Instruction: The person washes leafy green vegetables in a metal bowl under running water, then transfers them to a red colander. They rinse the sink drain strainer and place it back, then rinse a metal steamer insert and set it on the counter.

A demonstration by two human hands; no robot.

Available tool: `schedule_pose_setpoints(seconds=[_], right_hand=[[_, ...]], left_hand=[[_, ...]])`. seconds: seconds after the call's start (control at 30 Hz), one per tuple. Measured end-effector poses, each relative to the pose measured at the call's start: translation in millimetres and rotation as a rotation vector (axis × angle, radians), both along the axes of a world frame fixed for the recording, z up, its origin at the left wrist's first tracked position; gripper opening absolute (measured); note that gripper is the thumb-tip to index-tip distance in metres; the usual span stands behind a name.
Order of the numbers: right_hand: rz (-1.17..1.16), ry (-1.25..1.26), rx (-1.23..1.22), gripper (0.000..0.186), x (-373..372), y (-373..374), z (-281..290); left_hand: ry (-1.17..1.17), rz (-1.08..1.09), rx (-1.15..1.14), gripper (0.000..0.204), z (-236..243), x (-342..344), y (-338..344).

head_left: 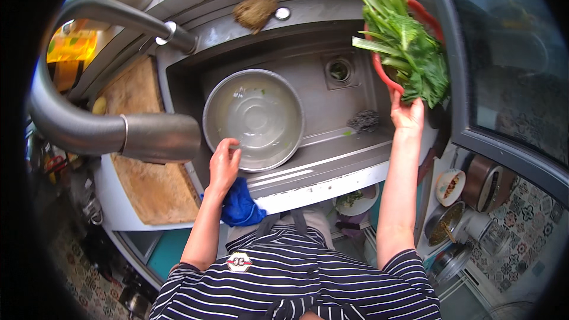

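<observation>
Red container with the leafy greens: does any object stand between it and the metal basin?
No loose object is visible between the red container, held by the right hand, and the metal basin. Between them the sink floor with its drain shows; the grey scrubber lies nearer the person, off that line.

The person wears a black shirt [355, 281] with thin white stripes and short, stripy sleeves [412, 272]. A white badge [239, 262] with six sides and some red is on the front. Pale cloth [320, 226] shows past the shirt. The left hand [224, 167] and right hand [408, 115] are bare.
</observation>
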State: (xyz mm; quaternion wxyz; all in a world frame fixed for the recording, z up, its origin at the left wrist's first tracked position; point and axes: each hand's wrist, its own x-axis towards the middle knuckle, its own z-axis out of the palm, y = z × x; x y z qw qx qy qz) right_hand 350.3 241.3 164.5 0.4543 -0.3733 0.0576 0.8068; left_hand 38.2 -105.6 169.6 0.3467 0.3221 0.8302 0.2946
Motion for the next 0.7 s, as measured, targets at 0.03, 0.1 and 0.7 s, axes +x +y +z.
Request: schedule_pose_setpoints(seconds=[0.03, 0.1, 0.7], right_hand=[[-0.021, -0.016, -0.009, 0.034, -6, 6, 4], [-0.015, -0.023, -0.011, 0.034, -12, 20, 12], [0.95, -1.082, 0.366, 0.023, -57, -51, -88]], left_hand=[[0.0, -0.008, -0.016, 0.019, 5, -2, 1], [-0.008, -0.024, 0.015, 0.02, 2, -3, 3], [0.051, -0.151, -0.027, 0.02, -9, 6, 3]])
